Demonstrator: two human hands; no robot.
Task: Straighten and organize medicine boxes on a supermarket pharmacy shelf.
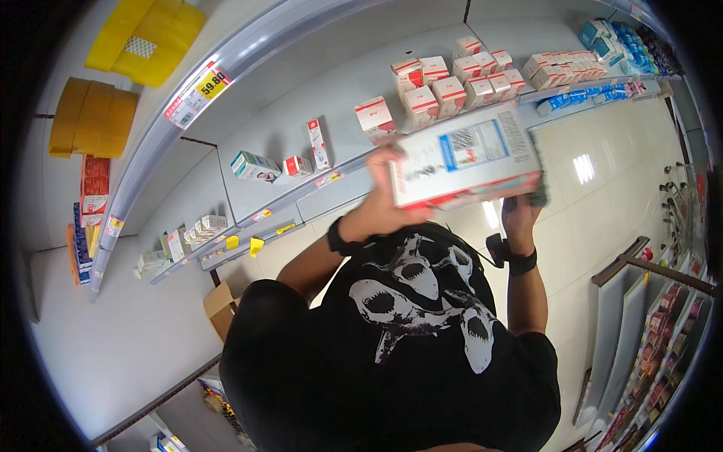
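Note:
A white carton with red edges [469, 158] is held up in front of my chest, tilted and a little blurred. A blue-framed panel and fine print mark its upper face. My left hand [390, 192] grips the left end, thumb along the lower edge. At the lower right corner is my right hand [521, 217], its fingers largely hidden behind the carton. Something dark green and blurred [541, 172] shows along the carton's right end; I cannot tell what it is. Just beyond, a shelf [271, 135] bears white and red boxes [421, 106] and a teal-and-white box [255, 165].
Large yellow tape rolls [169, 42] and brown tape rolls [93, 118] sit on the upper left shelf, whose edge carries a price tag [197, 93]. An open cardboard box [220, 308] stands at lower left. Shelving with packaged goods [649, 350] lies across the tiled floor [593, 198].

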